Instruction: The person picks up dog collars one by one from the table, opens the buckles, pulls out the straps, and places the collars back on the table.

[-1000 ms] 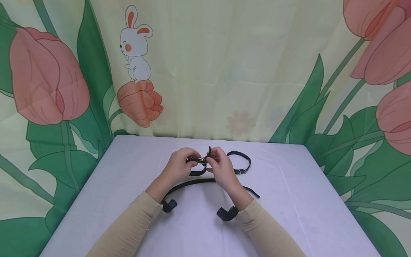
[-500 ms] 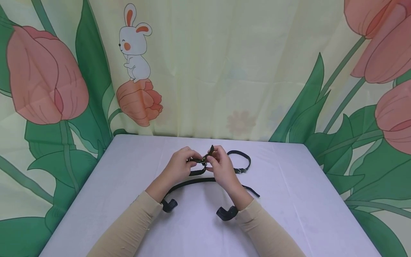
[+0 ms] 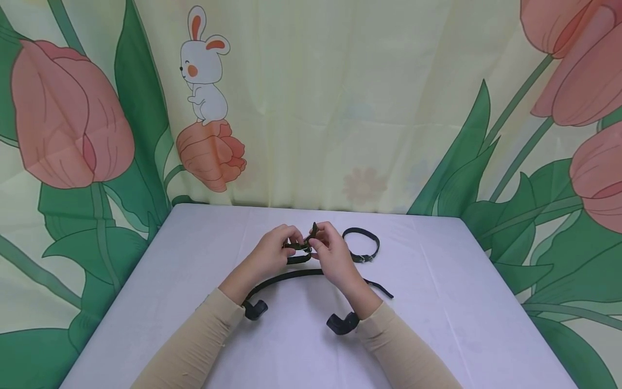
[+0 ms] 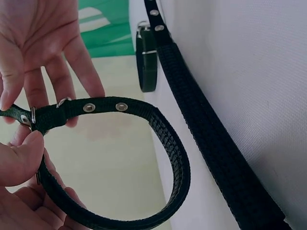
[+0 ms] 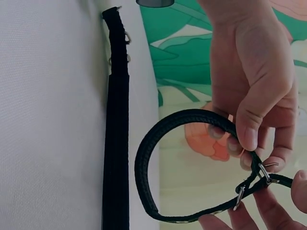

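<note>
A dark buckle collar is held up as a loop between both hands above the table; metal eyelets show along its strap. My left hand pinches the band beside the metal buckle, its thumb pressed close to the frame. The strap's free end passes at the buckle and sticks up, and my right hand grips it between thumb and fingers. Other right-hand fingers lie straight behind the strap in the left wrist view. A second metal ring sits on the strap near the buckle.
Another dark collar, buckled into a loop, stands on the white table to the right. A long dark padded strap lies across the near side, beneath my wrists. A printed curtain hangs behind the table.
The strap's upright free end and my right fingers have shifted slightly left and down over the last half second. My left fingers have shifted a little at the band. The other collar and strap stay put.
</note>
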Available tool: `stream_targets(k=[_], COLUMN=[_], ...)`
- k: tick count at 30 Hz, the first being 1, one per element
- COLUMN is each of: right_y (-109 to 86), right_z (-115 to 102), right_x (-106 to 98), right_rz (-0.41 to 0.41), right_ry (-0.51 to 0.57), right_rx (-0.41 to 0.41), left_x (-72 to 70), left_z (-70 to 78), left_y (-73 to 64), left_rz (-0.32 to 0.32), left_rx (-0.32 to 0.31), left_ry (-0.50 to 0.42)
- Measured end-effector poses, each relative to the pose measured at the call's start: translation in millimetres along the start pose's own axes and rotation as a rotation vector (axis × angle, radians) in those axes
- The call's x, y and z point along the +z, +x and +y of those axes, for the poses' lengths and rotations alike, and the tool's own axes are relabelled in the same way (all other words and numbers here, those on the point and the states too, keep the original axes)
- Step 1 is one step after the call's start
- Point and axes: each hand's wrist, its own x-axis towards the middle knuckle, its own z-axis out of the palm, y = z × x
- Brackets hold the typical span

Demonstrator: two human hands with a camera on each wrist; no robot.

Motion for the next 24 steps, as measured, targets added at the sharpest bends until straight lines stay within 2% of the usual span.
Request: stream_targets(k=[7, 14, 24], right_y=[-0.5, -0.8, 0.8], right_z=[0.1, -0.5, -0.9], right_x=[0.7, 0.0, -0.1], right_rz=[-0.001, 0.009, 0.054], right_ry=[-0.019, -0.031, -0.087], right_rx=[-0.014, -0.015, -0.033], left_x=[-0.3, 0.6, 1.5], left_z=[-0.1, -0.2, -0.4], left_y=[-0.5, -1.4, -1.9], left_rz=[0.000, 0.021, 0.028], left_rx=[0.019, 0.070, -0.011], left_ry=[0.012, 0.029, -0.021])
